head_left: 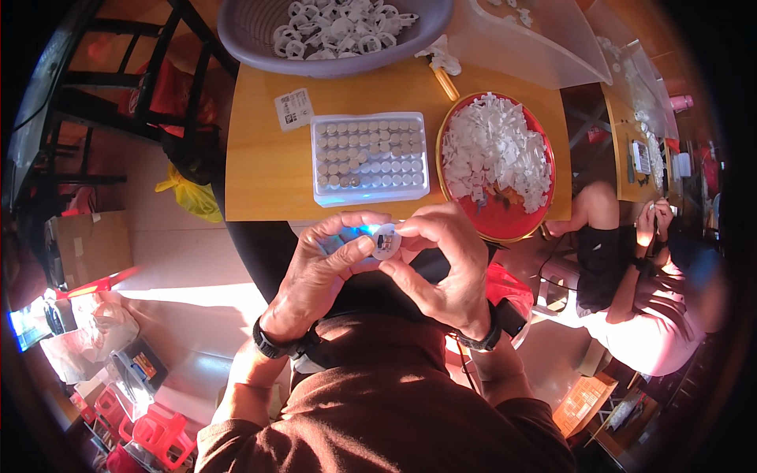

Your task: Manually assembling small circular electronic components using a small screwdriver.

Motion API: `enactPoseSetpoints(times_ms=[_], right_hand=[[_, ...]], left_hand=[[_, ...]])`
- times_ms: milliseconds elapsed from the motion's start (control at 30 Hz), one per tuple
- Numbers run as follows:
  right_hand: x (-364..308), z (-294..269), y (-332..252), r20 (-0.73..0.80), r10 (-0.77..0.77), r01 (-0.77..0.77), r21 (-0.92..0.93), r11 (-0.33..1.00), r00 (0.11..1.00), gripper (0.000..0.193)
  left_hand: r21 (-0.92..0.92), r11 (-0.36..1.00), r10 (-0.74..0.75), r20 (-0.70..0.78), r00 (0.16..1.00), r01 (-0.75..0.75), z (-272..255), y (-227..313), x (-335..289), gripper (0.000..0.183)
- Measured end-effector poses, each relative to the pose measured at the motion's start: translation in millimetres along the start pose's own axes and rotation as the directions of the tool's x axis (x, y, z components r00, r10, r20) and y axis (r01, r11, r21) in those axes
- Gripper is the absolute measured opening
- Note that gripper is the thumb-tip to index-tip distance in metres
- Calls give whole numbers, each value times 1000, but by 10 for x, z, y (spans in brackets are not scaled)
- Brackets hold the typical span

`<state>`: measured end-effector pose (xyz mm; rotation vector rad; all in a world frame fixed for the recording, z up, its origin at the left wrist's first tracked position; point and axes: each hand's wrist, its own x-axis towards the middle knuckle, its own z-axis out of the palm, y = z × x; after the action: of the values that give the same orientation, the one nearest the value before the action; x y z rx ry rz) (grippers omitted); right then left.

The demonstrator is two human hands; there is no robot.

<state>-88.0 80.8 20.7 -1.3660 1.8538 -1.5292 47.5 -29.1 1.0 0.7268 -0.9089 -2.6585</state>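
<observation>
My left hand and my right hand meet in front of the table's near edge. Between their fingertips is a small round white plastic piece with dark and metallic parts in its middle. Thumb and fingers of the left hand pinch one side of it, and the right hand's fingers close on the other side. Blue light glows on the left fingers beside it. Just beyond, a white tray holds rows of small round pieces, grey-topped at the back and whiter at the front. To its right, a red plate carries a heap of small white plastic bits.
A purple basket of white ring-shaped pieces stands at the back of the wooden table. Near it lie a printed card and a yellow handle. A clear bin stands at back right. Another person sits at right.
</observation>
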Motion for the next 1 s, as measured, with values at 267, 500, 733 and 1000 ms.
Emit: enactPoseSetpoints(times_ms=[267,500,733,1000], right_hand=[[-47,70,43,-24,-90,87,-130,988,996,35],[-40,84,95,59,-19,24,-82,996,998,33],[-12,66,72,90,-14,20,-64,998,996,31],[9,67,45,-39,97,-85,231,969,995,24]], left_hand=[[141,989,63,-51,997,-55,35,-41,24,32],[154,987,56,-25,998,-51,41,-23,48,28],[125,991,64,-57,996,-56,47,-27,37,29],[21,997,75,19,997,-75,-3,5,84,25]])
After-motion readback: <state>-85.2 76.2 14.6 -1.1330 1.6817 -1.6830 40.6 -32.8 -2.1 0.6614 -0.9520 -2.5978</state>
